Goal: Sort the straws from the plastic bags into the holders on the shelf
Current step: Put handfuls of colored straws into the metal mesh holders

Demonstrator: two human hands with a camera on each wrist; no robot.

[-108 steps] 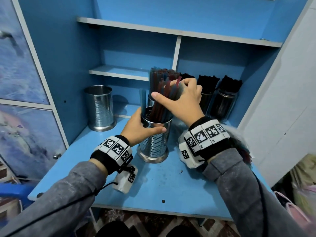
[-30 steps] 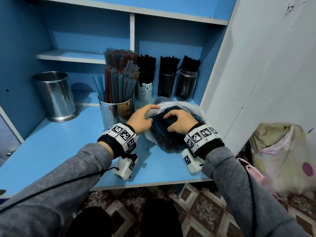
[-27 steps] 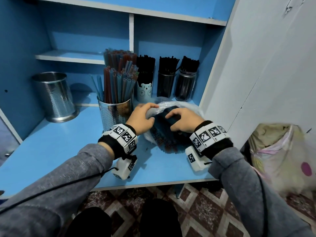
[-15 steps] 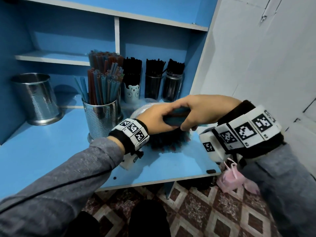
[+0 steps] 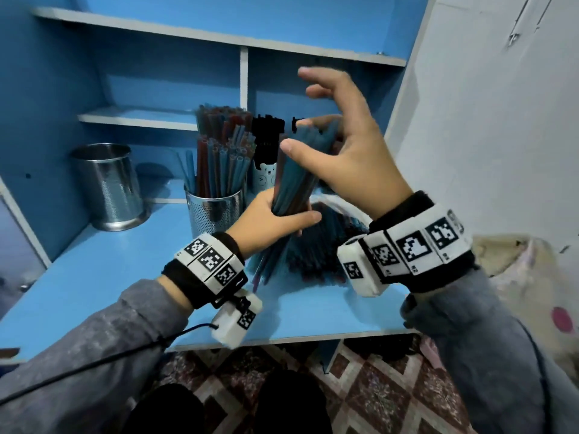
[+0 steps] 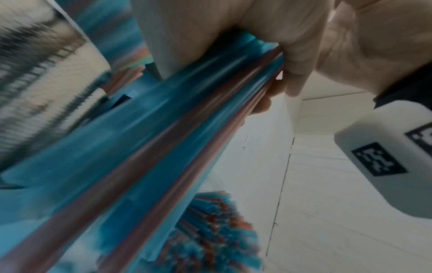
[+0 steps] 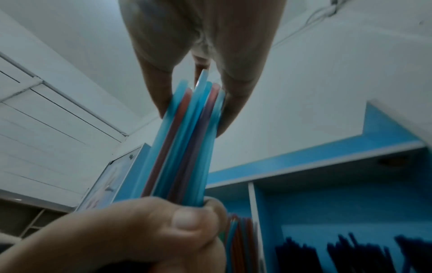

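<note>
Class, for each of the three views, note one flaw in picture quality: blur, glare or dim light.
Head view: the right hand is motion-blurred at the fingertips, while the rest is fairly sharp. Left wrist view: the straw bundle and metal holder smear into streaks. Right wrist view: dim, and the black straws behind are soft.

1. The left grip (image 5: 269,220) was curled round the lower part of a bundle of thin blue and red plastic straws (image 5: 296,173), with the thumb laid across the front. It held the bundle nearly upright.
2. The right grip (image 5: 347,151) pinched the bundle's upper end between the thumb and lower fingers. The index finger (image 5: 313,73) was lifted clear above.
3. Both forearms, in grey sleeves (image 5: 109,355), reached forward, the right raised higher.
4. Black wristbands (image 5: 438,277) carrying white marker blocks circled both wrists.
</note>
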